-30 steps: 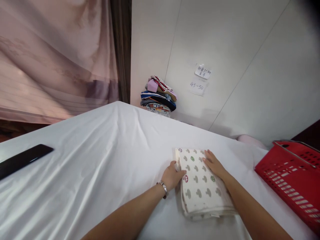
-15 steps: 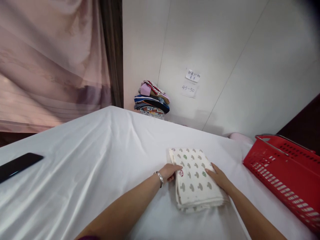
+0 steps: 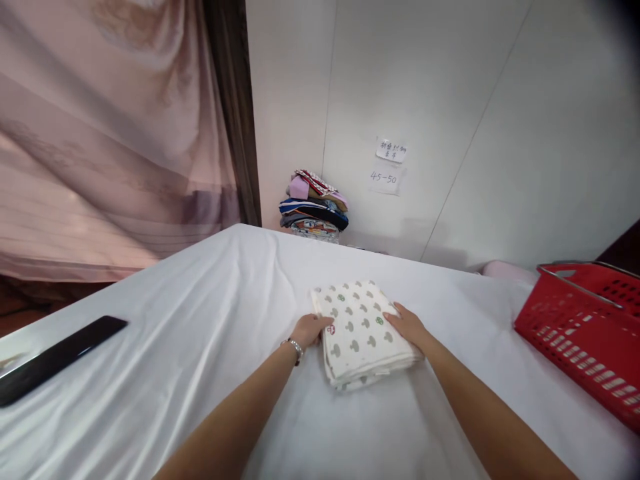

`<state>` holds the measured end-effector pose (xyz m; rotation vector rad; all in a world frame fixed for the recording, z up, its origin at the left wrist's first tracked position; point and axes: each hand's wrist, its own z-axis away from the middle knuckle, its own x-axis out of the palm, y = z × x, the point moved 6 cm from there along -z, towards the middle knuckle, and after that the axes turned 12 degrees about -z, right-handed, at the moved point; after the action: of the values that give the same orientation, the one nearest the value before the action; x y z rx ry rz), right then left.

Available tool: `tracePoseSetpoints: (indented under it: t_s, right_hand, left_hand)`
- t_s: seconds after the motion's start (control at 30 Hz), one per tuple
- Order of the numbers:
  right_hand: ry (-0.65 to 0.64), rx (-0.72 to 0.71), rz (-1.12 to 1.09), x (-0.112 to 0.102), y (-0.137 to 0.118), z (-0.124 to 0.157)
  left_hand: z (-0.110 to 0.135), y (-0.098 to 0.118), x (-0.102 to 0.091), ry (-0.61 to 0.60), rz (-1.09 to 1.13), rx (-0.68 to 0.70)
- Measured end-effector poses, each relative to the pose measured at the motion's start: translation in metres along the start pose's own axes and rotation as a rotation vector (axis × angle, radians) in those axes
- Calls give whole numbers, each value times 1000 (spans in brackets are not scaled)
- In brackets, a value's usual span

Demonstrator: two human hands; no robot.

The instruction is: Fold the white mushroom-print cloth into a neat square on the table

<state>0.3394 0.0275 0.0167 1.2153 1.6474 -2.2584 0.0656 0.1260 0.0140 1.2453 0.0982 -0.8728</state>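
Observation:
A folded white cloth (image 3: 357, 327), printed with grey mushrooms and a few red and green ones, lies on the white-covered table in several layers. My left hand (image 3: 309, 328), with a silver bracelet at its wrist, grips the cloth's left edge, thumb on top and fingers partly hidden at the side. At the opposite edge, my right hand (image 3: 407, 325) holds the cloth, its thumb and fingers resting on the upper layer near a green mushroom. The underside of the stack is out of sight.
A red plastic basket (image 3: 585, 333) with metal handles stands at the right. On the left lies a dark, flat, glossy object (image 3: 65, 357). Piled clothes (image 3: 315, 207) stand by the wall behind the table (image 3: 240, 287), below paper notes (image 3: 387, 167). A pink curtain (image 3: 110, 133) hangs at left.
The folded cloth has shifted left across the table, with both hands moving along on its edges. The camera view has turned slightly, so the basket and piled clothes appear further right.

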Motion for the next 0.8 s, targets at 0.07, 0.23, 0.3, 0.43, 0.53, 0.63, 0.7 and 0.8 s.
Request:
tracePoseSetpoints:
  t_s: [0.07,0.23,0.3,0.43,0.53,0.63,0.7,0.8]
  right_hand:
    - [-16,4,24,4,4,-2]
    - [-57,60,-11,-5,25,17]
    - [-63,90,-58,-12,32,32]
    - [-42,112,-174,-17,36,59]
    - [-3,97,-231,-16,35,68]
    - [37,75,-269,-15,38,69]
    - [59,55,-258,-16,42,68]
    - [59,28,-137,-19,42,67]
  left_hand:
    - [-5,-8,2,14,-39,-6]
    - [-10,-11,5,77,-130,14]
    - [-7,-9,3,109,-162,35]
    - [2,-8,4,30,-97,11]
    - [9,-11,10,-83,-30,-7]
    - [11,-14,13,-80,-60,1]
    - [9,-17,13,-26,-128,2]
    - [5,-19,13,42,-233,15]
